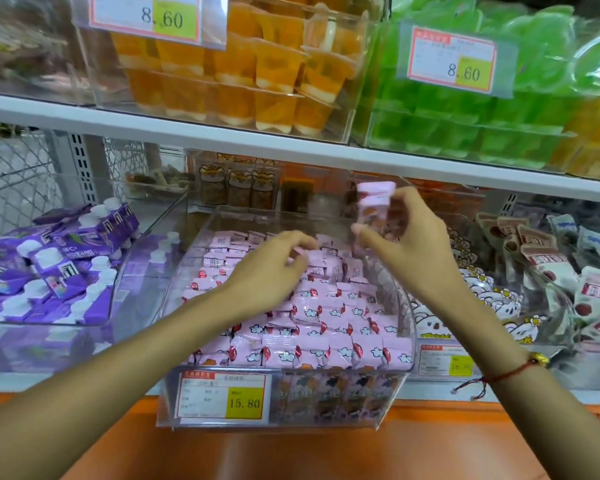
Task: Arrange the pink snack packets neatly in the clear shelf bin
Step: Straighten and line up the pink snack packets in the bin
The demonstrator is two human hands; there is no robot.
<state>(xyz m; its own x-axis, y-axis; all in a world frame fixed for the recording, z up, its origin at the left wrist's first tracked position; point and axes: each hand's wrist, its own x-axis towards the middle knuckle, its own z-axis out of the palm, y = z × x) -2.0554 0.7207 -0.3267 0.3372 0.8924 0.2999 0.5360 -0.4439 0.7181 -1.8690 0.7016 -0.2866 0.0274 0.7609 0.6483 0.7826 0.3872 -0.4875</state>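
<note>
A clear shelf bin [291,415] stands on the lower shelf, filled with rows of pink snack packets [329,327] printed with white clouds. My right hand [406,244] is raised above the bin's back right corner and pinches a small stack of pink packets [374,202] upright between thumb and fingers. My left hand [274,268] hovers over the middle of the bin with fingers curled down onto the packets at the back; whether it grips one is hidden by the fingers.
Purple pouches with white caps [59,265] fill the bin on the left. White and brown packets [548,271] lie in bins on the right. The shelf above holds bins of orange jelly cups [257,74] and green jelly cups [465,126]. An orange ledge [291,452] runs below.
</note>
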